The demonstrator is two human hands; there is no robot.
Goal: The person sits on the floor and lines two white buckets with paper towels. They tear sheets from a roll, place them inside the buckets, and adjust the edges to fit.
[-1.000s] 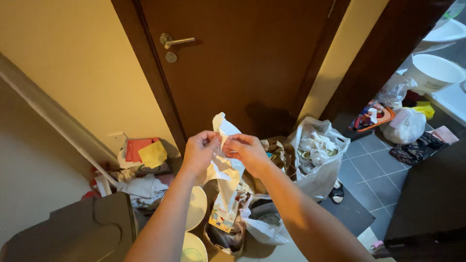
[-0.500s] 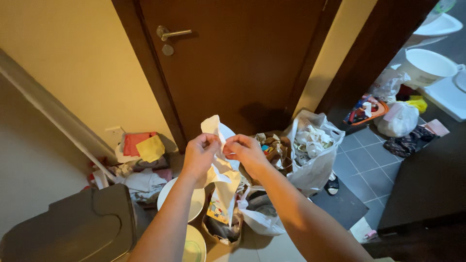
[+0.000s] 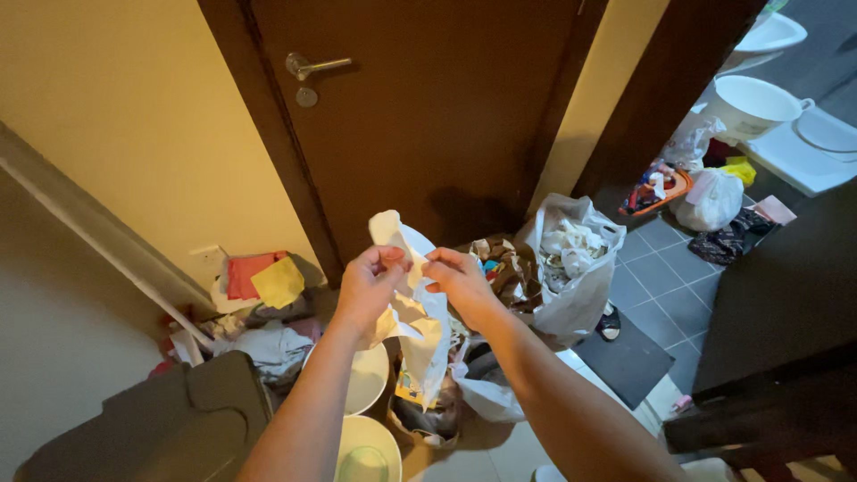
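Head view, hands (image 3: 415, 286) gripping crumpled wrapper (image 3: 412, 308), trash bags (image 3: 571, 259) below

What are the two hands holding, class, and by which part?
A crumpled white plastic bag, pinched near its top edge by the left hand and right hand; the rest hangs below.

brown door (image 3: 428, 116), full white bag (image 3: 571, 268), white bowls (image 3: 370, 379), grey bin (image 3: 152, 428)

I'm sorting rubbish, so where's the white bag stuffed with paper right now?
In the head view, the white bag stands on the floor right of centre, below the brown door, just right of the right hand.
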